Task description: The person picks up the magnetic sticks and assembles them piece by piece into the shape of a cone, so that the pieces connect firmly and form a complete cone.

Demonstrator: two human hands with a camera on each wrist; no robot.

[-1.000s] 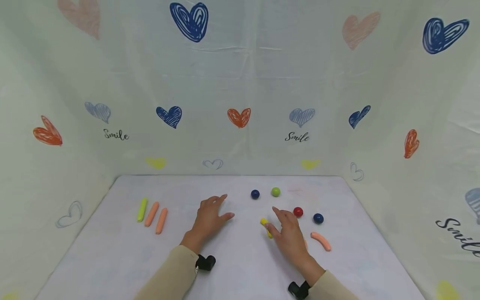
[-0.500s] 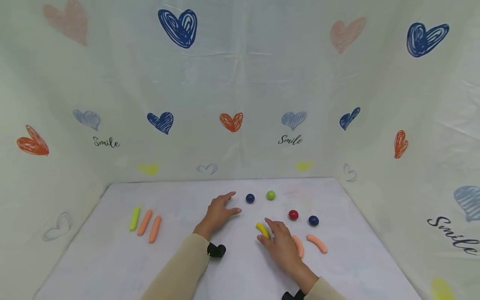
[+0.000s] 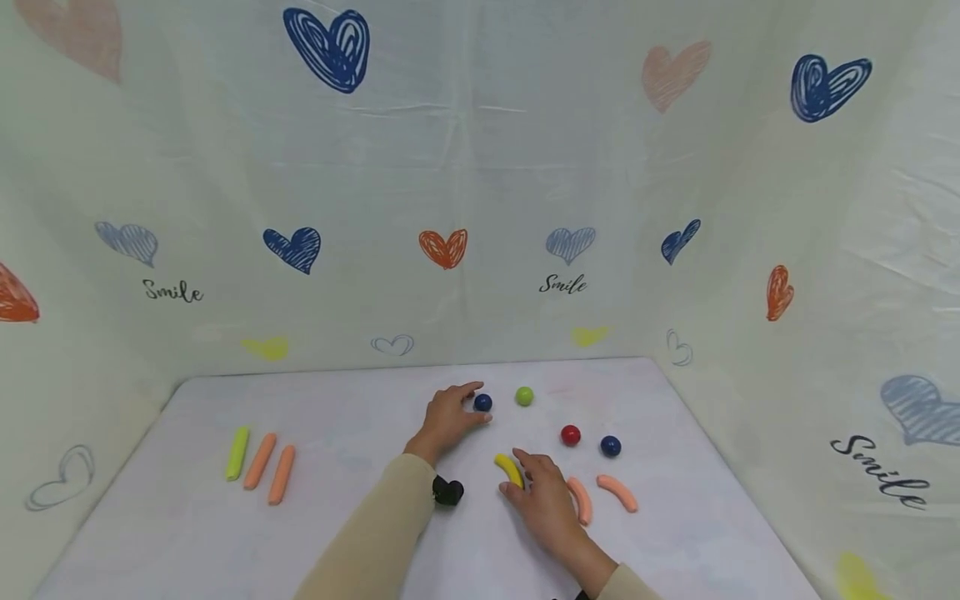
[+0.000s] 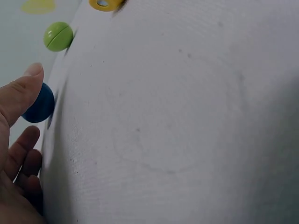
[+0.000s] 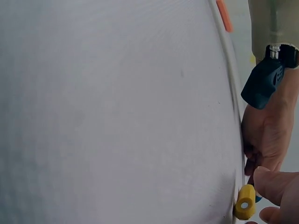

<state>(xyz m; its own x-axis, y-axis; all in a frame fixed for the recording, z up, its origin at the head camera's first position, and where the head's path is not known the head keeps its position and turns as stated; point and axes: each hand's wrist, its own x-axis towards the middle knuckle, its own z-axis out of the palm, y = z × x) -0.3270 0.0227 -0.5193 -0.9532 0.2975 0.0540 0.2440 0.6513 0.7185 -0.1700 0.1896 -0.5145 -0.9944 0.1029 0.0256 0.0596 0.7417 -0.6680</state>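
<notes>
My left hand (image 3: 448, 419) reaches around a dark blue ball (image 3: 483, 402), its index finger behind and its thumb in front. In the left wrist view the thumb overlaps the blue ball (image 4: 39, 105), while a gap shows between the ball and the other fingers. My right hand (image 3: 549, 507) is beside a curved yellow rod (image 3: 510, 469), thumb and fingertips parted at its near end. The right wrist view shows a silver dot in the end of the yellow rod (image 5: 245, 203). A curved peach rod (image 3: 580, 502) lies partly hidden behind the right hand.
A green ball (image 3: 524, 396), a red ball (image 3: 571, 435) and another blue ball (image 3: 611, 446) sit at the right on the white table (image 3: 360, 417). Another curved peach rod (image 3: 618, 492) is nearby. At left lie a straight yellow-green rod (image 3: 237, 452) and two straight peach rods (image 3: 259, 461).
My left hand has moved right and away from me to the blue ball. The right hand has drawn slightly back from over the yellow rod, now more exposed. The head view has shifted.
</notes>
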